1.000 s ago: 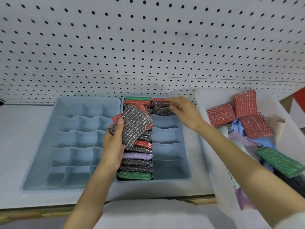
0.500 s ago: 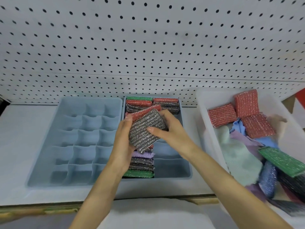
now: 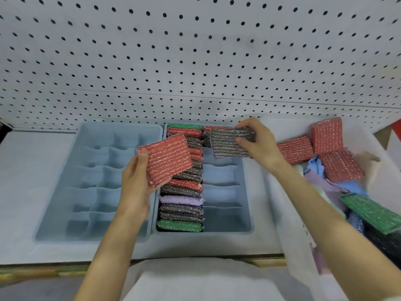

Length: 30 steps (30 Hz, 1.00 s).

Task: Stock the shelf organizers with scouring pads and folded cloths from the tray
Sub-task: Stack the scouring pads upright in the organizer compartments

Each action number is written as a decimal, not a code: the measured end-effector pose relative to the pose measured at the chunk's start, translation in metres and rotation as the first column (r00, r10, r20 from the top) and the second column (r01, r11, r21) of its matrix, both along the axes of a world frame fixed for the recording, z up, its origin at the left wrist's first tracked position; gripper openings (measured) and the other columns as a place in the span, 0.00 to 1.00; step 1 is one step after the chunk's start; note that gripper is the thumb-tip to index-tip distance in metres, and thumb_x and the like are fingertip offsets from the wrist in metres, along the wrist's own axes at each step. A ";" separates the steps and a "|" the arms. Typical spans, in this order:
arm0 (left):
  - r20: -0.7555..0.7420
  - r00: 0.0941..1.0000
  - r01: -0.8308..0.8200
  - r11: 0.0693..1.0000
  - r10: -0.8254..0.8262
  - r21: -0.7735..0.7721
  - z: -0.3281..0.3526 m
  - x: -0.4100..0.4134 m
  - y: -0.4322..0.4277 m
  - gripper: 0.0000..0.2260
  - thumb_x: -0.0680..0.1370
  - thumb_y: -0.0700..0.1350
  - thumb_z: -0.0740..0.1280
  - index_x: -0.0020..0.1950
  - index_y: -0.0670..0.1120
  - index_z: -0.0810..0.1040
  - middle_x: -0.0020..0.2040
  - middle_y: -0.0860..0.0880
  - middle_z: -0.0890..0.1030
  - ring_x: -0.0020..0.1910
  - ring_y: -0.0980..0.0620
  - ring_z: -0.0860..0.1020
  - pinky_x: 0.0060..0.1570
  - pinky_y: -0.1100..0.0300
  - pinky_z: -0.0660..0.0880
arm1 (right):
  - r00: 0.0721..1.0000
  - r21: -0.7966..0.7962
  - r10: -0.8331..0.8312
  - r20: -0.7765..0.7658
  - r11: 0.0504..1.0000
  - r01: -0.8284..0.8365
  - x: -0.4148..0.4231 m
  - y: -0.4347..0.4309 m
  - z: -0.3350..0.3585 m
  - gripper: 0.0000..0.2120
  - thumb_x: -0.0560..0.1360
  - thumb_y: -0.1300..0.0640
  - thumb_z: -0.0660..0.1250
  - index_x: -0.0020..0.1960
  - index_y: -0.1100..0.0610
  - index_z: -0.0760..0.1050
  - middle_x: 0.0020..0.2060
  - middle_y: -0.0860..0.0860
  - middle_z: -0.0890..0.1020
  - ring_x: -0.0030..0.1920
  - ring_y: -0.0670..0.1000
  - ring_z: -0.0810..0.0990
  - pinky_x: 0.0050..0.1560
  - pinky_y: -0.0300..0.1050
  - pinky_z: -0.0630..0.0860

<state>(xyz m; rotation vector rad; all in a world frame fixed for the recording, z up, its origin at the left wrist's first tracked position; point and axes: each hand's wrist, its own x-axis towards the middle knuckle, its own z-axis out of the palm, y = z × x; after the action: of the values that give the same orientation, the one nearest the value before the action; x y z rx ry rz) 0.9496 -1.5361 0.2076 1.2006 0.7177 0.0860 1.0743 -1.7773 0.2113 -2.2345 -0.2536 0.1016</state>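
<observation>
My left hand [image 3: 135, 187] grips a red scouring pad [image 3: 168, 161] above the seam between the two blue organizers. My right hand [image 3: 259, 144] holds a grey scouring pad [image 3: 227, 144] over the far end of the right organizer [image 3: 245, 213]. That organizer's left column is packed with upright pads [image 3: 181, 200] in red, grey, purple and green; most of its right column shows bare slots. The left organizer [image 3: 65, 192] has many small compartments with nothing in them. The clear tray [image 3: 288, 213] at right holds red pads [image 3: 338, 166], a green pad [image 3: 368, 211] and cloths [image 3: 325, 185].
A white pegboard wall [image 3: 195, 61] rises right behind the organizers. The white shelf [image 3: 26, 181] ends at a wooden front edge [image 3: 32, 270]. A white cloth-like surface [image 3: 206, 281] lies below the shelf between my forearms.
The two pads held together in my left hand have been split: my right hand took the grey one and carried it to the far right, leaving the red one in my left.
</observation>
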 end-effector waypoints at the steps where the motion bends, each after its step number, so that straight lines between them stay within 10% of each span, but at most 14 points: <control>1: 0.001 1.000 -0.004 1.000 0.004 -0.003 0.000 0.000 0.001 0.17 0.80 0.55 0.59 0.60 0.45 0.75 0.55 0.45 0.82 0.52 0.48 0.82 0.55 0.46 0.78 | 1.000 -0.067 0.008 0.021 0.998 -0.007 0.004 0.003 -0.007 0.11 0.72 0.62 0.71 0.51 0.52 0.75 0.44 0.47 0.78 0.44 0.50 0.76 0.48 0.46 0.72; 7: -0.012 1.000 -0.019 1.000 0.019 0.004 -0.004 -0.007 0.002 0.16 0.80 0.54 0.59 0.60 0.46 0.75 0.54 0.46 0.82 0.51 0.50 0.82 0.53 0.49 0.78 | 0.971 -0.322 0.187 0.149 0.938 -0.131 0.013 0.017 -0.026 0.06 0.73 0.58 0.71 0.49 0.54 0.77 0.48 0.49 0.82 0.47 0.52 0.77 0.44 0.46 0.71; 15: -0.034 0.999 -0.022 1.000 0.022 -0.016 -0.008 -0.007 -0.003 0.17 0.80 0.54 0.59 0.63 0.44 0.75 0.54 0.47 0.82 0.51 0.51 0.82 0.48 0.52 0.80 | 0.988 -0.149 0.138 0.065 0.981 -0.127 0.019 0.016 -0.039 0.05 0.72 0.62 0.72 0.43 0.58 0.75 0.42 0.46 0.80 0.45 0.52 0.80 0.47 0.47 0.74; 24: -0.024 1.000 0.019 1.000 -0.018 0.012 -0.006 -0.003 -0.015 0.16 0.81 0.53 0.59 0.62 0.44 0.75 0.52 0.46 0.83 0.48 0.51 0.82 0.50 0.50 0.80 | 0.883 -0.538 0.395 0.253 0.816 -0.210 0.018 0.015 -0.053 0.13 0.60 0.76 0.69 0.36 0.60 0.73 0.36 0.55 0.76 0.38 0.58 0.73 0.36 0.45 0.68; 30: -0.010 1.000 0.015 0.999 -0.015 0.048 -0.003 -0.010 -0.017 0.16 0.81 0.52 0.59 0.62 0.44 0.76 0.54 0.45 0.83 0.51 0.49 0.82 0.51 0.50 0.80 | 0.879 -0.548 0.365 0.308 0.823 -0.150 0.015 0.014 -0.048 0.17 0.67 0.72 0.71 0.52 0.59 0.74 0.46 0.56 0.80 0.45 0.58 0.76 0.42 0.49 0.75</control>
<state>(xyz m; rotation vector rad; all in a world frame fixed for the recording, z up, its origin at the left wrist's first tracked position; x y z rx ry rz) 0.9399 -1.5532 0.2051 1.2529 0.7181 0.0858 1.0894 -1.7631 0.1638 -2.7263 -0.8545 -0.1687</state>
